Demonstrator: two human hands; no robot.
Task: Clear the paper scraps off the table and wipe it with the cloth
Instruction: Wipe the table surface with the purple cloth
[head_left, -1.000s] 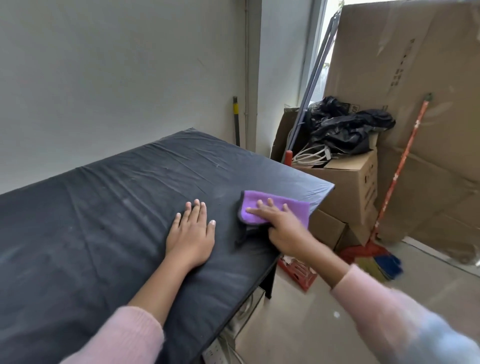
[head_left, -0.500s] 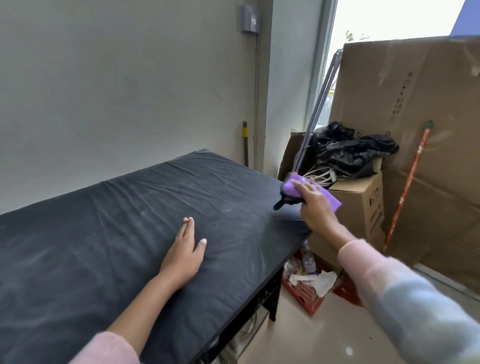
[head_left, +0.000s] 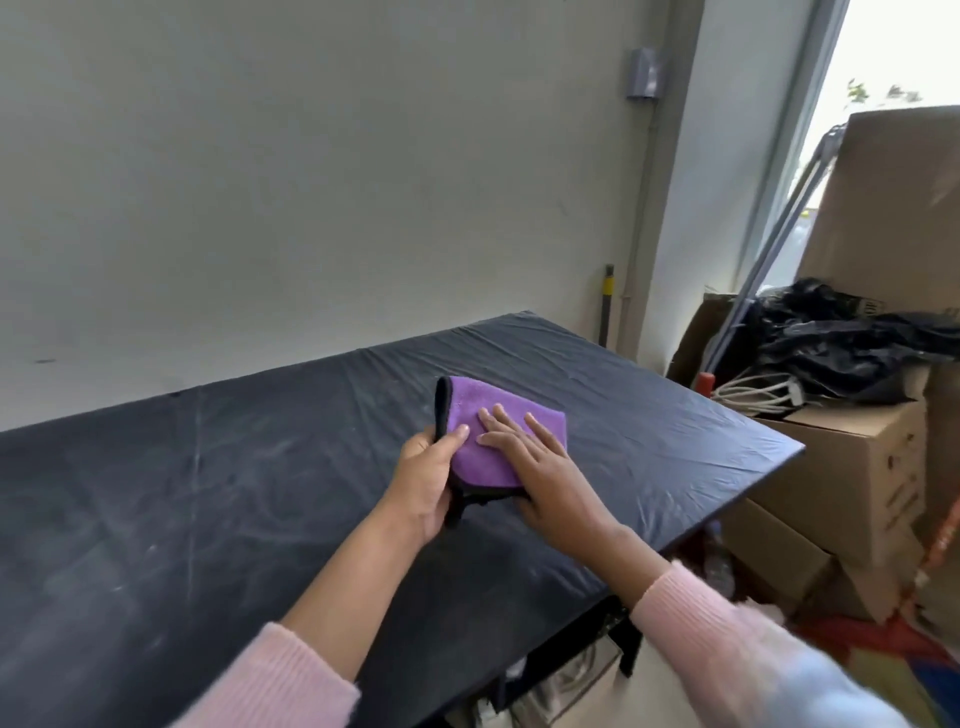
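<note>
Hands, L (head_left: 423, 486) + R (head_left: 540, 467), on purple cloth (head_left: 480, 434).

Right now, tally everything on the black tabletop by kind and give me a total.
Purple cloth: 1
Hands on the cloth: 2, left hand gripping its edge, right hand flat on top
Paper scraps: 0 visible on the table
Total: 3

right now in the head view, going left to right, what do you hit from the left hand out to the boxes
left hand gripping the cloth's edge → purple cloth → right hand flat on it → bare black table → black bag on the cardboard boxes
</note>
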